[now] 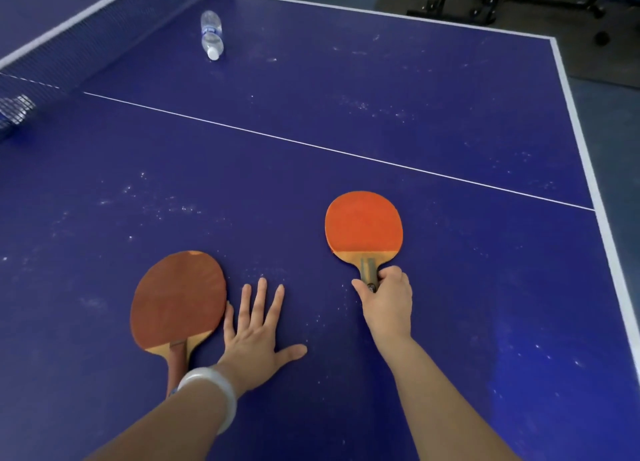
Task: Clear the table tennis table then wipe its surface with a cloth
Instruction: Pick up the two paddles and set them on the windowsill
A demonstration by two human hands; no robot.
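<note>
Right, two paddles on the blue surface (450,97). Orange paddle (363,223) lies flat, handle toward the person, head pointing away; right hand (388,296) has its grip clenched on the handle. Dark red paddle (178,299) lies same way, handle near; left hand (256,325) flat, grip released, fingers spread, touching its edge. One bottle (211,34) on its side nr the net (69,41), cap toward us.

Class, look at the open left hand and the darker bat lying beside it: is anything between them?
Nothing visible. The left hand lies flat and open on the table, its little finger right against the edge of the darker bat.
</note>
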